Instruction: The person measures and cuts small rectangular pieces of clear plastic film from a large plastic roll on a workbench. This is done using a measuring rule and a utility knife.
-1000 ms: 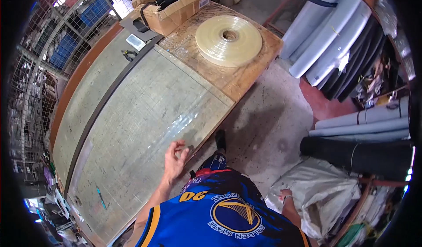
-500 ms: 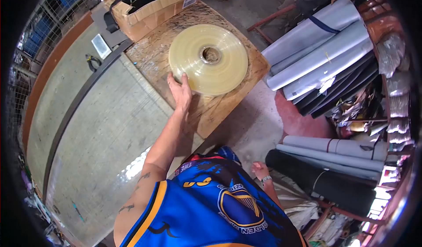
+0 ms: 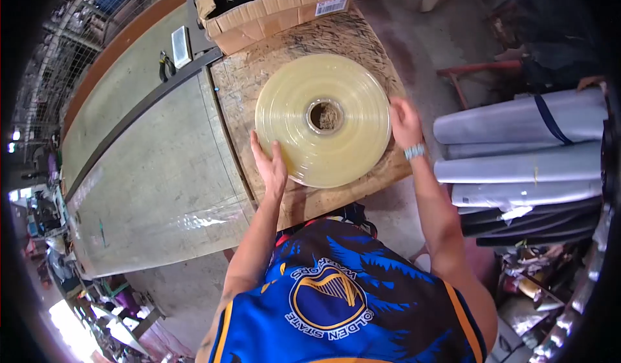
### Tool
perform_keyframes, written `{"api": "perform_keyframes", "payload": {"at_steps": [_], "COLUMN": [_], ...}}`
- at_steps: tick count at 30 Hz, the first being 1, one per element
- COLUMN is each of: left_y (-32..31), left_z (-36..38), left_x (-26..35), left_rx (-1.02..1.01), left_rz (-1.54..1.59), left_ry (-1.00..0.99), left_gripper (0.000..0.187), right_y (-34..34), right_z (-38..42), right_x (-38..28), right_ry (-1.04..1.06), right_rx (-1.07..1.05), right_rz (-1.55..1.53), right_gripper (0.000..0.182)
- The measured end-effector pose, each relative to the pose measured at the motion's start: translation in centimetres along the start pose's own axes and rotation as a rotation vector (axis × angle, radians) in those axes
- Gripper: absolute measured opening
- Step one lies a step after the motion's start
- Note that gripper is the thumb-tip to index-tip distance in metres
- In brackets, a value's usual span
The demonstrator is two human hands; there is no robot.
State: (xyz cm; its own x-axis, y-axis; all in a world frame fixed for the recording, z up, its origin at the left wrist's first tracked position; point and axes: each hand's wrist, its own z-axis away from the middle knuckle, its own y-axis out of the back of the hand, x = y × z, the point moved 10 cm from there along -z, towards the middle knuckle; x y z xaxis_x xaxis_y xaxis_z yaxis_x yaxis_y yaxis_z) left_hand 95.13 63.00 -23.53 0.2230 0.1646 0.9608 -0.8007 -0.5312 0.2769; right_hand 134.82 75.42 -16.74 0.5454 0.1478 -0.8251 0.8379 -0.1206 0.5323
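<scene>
Steady the roll point(image 3: 359, 127), flat on the wooden board point(image 3: 236, 82), from both sides: with the left hand point(image 3: 270, 169) spread at its near left, with the right hand point(image 3: 406, 128) curled at its right. Cannot tell how firmly pressed. Push evenly, without tilting.

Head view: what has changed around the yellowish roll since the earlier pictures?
The left hand moved first from over the tabletop to the left edge of the roll; then the right hand came from beside the body to its right edge. The roll stays on the wooden board.
</scene>
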Motion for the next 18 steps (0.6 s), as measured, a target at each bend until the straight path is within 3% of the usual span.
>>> {"api": "perform_keyframes", "payload": {"at_steps": [4,9,12,15,18], "left_y": [-0.2,-0.9,-1.7,-3.3,-5.7], "left_z": [1.9,1.2,-1.0,-4.6,-9.4], "left_x": [1.0,2.9,2.8,4.0,5.2], "left_rx": [0.121,0.161,0.059,-0.125,-0.318], "left_rz": [-0.097,-0.413,-0.441,-0.478,-0.451], "left_ry": [0.068,0.047,0.004,-0.056,-0.197], "left_gripper": [0.084,0.107,0.112,0.113,0.111], "right_y": [-8.1,-14.7,-13.2,-9.0,-4.6], "right_z": [-11.9,-14.2,-13.4,-11.0,-6.1], "right_x": [0.7,1.0,3.2,4.2,5.3], "right_ry": [0.153,0.090,0.015,-0.092,-0.197], "right_rx": [-0.186,-0.499,-0.482,-0.392,-0.171], "right_rz": [0.214,0.322,0.288,0.210,0.257], "right_gripper": [0.056,0.082,0.079,0.064,0.056]}}
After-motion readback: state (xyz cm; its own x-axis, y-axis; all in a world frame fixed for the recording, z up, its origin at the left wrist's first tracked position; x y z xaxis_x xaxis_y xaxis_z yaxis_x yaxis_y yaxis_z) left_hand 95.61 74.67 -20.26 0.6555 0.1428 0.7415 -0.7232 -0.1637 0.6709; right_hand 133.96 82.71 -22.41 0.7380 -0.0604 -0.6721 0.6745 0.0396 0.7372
